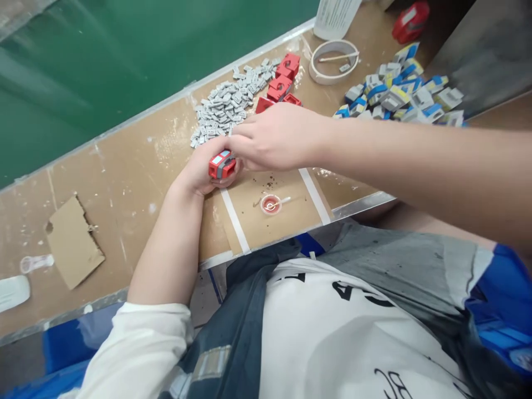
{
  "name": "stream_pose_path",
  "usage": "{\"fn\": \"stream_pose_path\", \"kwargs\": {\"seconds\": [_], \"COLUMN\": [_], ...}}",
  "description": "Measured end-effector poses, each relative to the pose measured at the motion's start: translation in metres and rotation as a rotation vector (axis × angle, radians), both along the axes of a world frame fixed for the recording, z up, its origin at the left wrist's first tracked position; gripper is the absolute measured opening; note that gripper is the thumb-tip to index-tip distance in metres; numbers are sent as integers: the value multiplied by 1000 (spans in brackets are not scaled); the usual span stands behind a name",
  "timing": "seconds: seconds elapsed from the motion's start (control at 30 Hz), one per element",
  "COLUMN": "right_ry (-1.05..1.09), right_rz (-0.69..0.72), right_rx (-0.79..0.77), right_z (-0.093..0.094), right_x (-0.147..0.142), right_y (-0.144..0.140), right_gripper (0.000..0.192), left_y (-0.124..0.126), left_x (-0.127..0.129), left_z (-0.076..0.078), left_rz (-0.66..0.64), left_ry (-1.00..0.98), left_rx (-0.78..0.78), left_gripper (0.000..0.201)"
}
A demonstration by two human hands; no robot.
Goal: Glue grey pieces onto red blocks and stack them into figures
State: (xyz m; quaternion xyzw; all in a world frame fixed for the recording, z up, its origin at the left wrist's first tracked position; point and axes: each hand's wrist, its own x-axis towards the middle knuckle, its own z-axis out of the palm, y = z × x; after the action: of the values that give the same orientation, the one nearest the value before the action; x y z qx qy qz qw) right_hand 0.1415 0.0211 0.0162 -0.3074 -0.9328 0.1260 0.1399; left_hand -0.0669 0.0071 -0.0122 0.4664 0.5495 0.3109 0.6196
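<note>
Brown workbench (137, 177) is strewn with grey clips (226, 102) and red housings (282, 83). One red housing part (221, 164) is gripped in the closed left hand (199, 172), over the bench; the right hand (274, 138) is pinched onto it. The nearby glue cap (271, 204) could be knocked over by a wrist.

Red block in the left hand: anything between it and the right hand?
Nothing visible. The left hand holds the red block above the table, and the right hand has its fingertips right against the block's side, with no gap showing.
</note>
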Motion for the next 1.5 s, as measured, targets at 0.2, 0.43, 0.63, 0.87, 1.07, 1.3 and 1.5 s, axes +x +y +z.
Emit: {"fn": "stream_pose_path", "kwargs": {"seconds": [0.2,0.43,0.63,0.87,1.07,1.3,1.5], "right_ry": [-138,-499,-604,-266,-304,-221,-123], "right_rz": [-293,-354,-403,-429,-349,-330,-344], "right_rx": [-146,-149,-52,18,12,36,133], "right_z": [5,9,13,13,4,-16,-24], "right_x": [25,16,10,-6,-25,-23,-15], "right_y": [-18,-13,1,28,50,59,53], "right_gripper": [31,39,32,37,27,14,21], "left_y": [5,0,5,8,10,5,4], "left_x": [-3,8,4,3,4,10,12], "left_z": [13,19,15,15,7,5,-2], "left_rz": [-91,50,256,341,294,245,258], "left_ry": [-289,-459,-491,-468,-677,-658,-570], "left_rx": [-36,217,337,351,312,339,415], "left_gripper": [41,34,61,62,58,67,66]}}
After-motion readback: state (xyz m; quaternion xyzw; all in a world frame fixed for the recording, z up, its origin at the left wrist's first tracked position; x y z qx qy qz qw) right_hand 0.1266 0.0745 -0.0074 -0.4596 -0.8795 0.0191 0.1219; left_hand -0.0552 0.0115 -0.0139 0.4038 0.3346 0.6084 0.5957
